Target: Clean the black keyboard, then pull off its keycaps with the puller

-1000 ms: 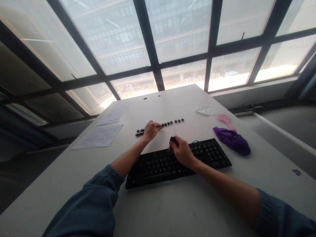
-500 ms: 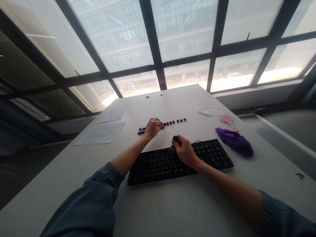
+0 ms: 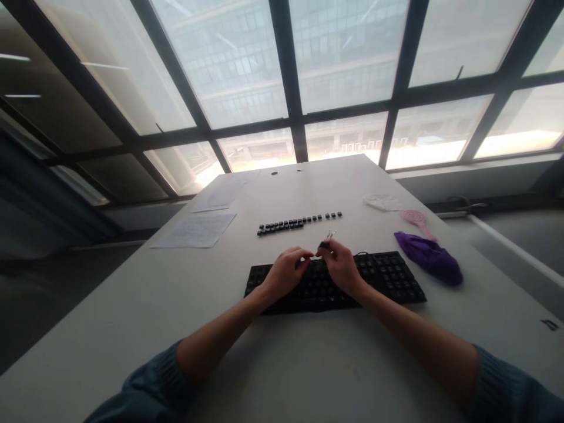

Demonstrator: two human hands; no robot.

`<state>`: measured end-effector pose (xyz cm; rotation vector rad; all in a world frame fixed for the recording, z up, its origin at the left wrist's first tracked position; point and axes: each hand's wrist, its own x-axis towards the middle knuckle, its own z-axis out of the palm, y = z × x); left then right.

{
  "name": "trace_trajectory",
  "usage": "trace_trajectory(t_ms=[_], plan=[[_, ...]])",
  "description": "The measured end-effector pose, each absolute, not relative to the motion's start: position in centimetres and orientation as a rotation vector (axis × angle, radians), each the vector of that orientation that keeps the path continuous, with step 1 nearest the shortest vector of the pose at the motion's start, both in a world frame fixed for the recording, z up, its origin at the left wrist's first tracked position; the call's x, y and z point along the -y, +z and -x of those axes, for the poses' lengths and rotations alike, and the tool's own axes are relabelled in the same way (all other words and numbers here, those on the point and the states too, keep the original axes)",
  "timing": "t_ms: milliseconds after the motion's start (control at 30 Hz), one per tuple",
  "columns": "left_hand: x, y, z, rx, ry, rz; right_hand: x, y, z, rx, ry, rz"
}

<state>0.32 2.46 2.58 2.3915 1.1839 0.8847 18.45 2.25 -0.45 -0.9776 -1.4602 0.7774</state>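
A black keyboard [image 3: 317, 296] lies on the white table, with both hands over its upper part. My right hand [image 3: 343, 269] is closed around the black handle of a wire keycap puller [image 3: 325, 244], whose thin wires stick out above the fingers. Just left of it, my left hand [image 3: 286, 271] has thumb and fingertips drawn together by the puller's lower wire end; whatever lies between them is too small to make out. Beyond the keyboard, loose black keycaps [image 3: 282, 225] stand in a row, with a second, shorter row at the left.
Paper sheets [image 3: 194, 230] lie on the left of the table. To the right are a purple cloth item [image 3: 429, 258], a pink hairbrush [image 3: 416, 218] and a crumpled clear plastic bag [image 3: 381, 202]. Large windows rise behind the table's far edge.
My left hand has come back from the keycap row to the puller in my right hand, leaving the rows in full view. The camera view has shifted slightly.
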Motion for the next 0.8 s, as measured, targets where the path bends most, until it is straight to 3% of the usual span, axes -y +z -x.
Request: trace_trajectory(t_ms=[800], plan=[[-2.1,0.2,-0.3,-1.197,0.917,-2.407,-2.6,-1.0,-18.7,1.604,0.772,1.04]])
